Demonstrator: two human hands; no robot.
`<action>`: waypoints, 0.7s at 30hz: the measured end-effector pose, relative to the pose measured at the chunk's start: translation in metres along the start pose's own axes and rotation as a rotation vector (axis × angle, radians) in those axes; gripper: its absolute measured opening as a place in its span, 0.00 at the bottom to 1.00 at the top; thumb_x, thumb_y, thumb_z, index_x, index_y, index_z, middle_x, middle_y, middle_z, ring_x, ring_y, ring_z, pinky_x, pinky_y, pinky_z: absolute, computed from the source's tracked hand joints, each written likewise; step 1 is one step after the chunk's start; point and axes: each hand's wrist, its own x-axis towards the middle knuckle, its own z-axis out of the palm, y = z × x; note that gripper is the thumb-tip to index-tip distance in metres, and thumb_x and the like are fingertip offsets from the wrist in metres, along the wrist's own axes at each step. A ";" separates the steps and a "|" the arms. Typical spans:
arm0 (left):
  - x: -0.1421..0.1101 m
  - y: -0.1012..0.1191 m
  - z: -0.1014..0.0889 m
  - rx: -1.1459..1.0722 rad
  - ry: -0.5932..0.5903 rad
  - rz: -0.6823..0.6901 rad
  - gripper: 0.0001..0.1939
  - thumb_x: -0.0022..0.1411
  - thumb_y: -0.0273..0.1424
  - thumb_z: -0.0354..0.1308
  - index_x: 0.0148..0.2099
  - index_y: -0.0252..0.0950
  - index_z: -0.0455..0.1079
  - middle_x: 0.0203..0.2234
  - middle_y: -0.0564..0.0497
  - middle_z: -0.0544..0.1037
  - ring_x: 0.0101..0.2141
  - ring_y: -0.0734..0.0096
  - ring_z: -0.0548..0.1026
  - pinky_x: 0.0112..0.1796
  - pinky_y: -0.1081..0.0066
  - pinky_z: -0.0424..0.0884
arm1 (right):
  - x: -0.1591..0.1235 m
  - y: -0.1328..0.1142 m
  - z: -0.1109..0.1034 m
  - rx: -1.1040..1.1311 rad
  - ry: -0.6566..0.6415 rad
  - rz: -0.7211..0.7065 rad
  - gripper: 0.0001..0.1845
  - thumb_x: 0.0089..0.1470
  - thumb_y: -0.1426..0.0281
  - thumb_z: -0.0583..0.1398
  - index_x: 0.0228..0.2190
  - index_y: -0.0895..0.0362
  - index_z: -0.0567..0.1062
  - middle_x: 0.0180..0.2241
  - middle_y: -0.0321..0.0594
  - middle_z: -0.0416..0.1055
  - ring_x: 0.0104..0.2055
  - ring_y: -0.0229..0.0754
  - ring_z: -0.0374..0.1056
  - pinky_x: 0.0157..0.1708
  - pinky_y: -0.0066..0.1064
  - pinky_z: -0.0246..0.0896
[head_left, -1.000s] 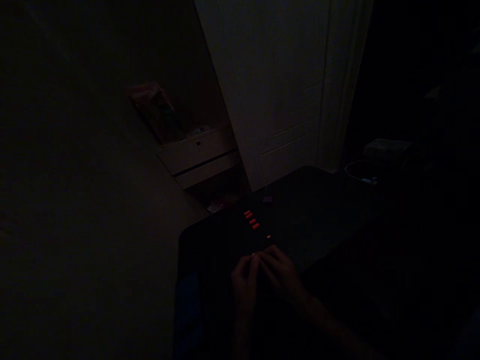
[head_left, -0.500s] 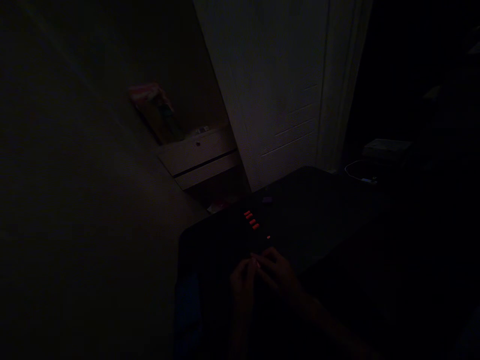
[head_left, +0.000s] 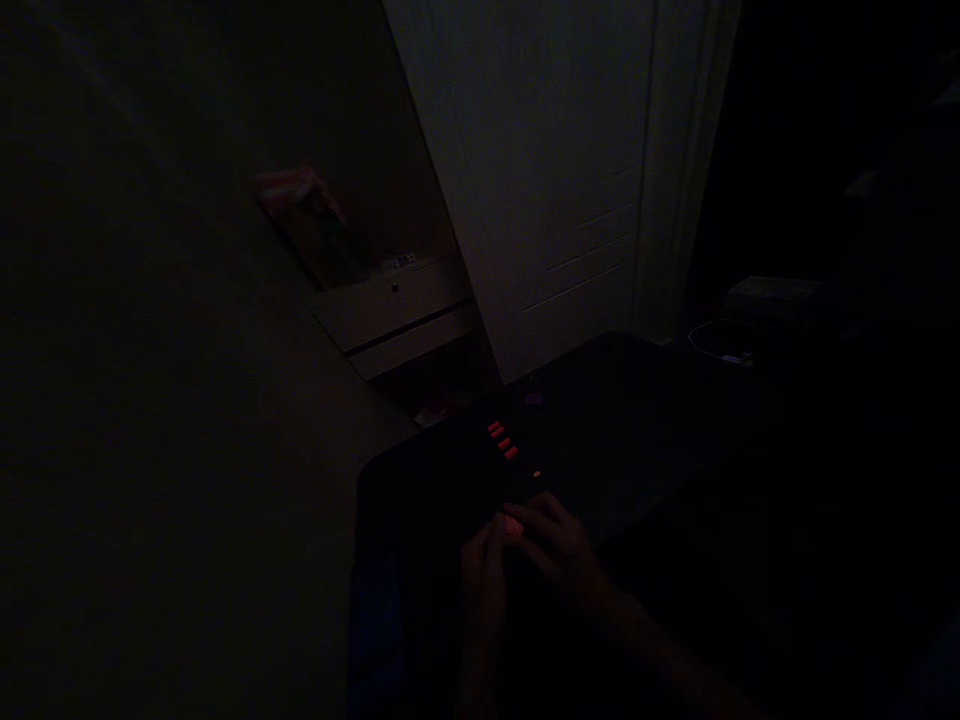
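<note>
The scene is very dark. My left hand [head_left: 484, 570] and my right hand [head_left: 559, 540] meet over the dark table [head_left: 630, 430]. Between their fingertips is a small reddish-pink piece [head_left: 513, 528], too dim to name, and both hands have their fingers closed on it. Beyond them, several small red blocks [head_left: 505, 443] lie in a slanting row on the tabletop. A tiny pale orange piece [head_left: 537, 474] rests to the right of the row, just past my right hand's knuckles.
A small purple item [head_left: 533, 399] lies near the table's far edge. A blue flat thing [head_left: 376, 610] is at the left. Behind stand a pale door [head_left: 555, 200] and a drawer unit [head_left: 397, 305]. At the right are a white cable [head_left: 705, 345] and a pale box [head_left: 772, 293].
The reddish-pink piece between my fingertips shows more fully now, where before it was mostly covered. My hands have shifted only slightly; the red blocks stay in place.
</note>
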 end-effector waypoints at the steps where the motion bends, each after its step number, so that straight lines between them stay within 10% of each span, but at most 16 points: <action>1: 0.000 -0.002 0.000 -0.003 0.040 -0.010 0.24 0.52 0.52 0.67 0.33 0.33 0.81 0.31 0.43 0.84 0.37 0.54 0.80 0.40 0.63 0.75 | 0.000 0.000 0.000 0.004 0.005 -0.010 0.17 0.67 0.63 0.61 0.55 0.50 0.77 0.39 0.41 0.73 0.39 0.42 0.74 0.40 0.32 0.74; 21: -0.002 -0.017 -0.003 0.031 0.083 -0.011 0.25 0.55 0.54 0.65 0.34 0.34 0.80 0.30 0.43 0.83 0.36 0.55 0.80 0.36 0.64 0.74 | 0.001 -0.001 -0.002 -0.035 -0.027 -0.004 0.11 0.69 0.66 0.58 0.40 0.53 0.81 0.37 0.41 0.78 0.36 0.42 0.76 0.37 0.31 0.72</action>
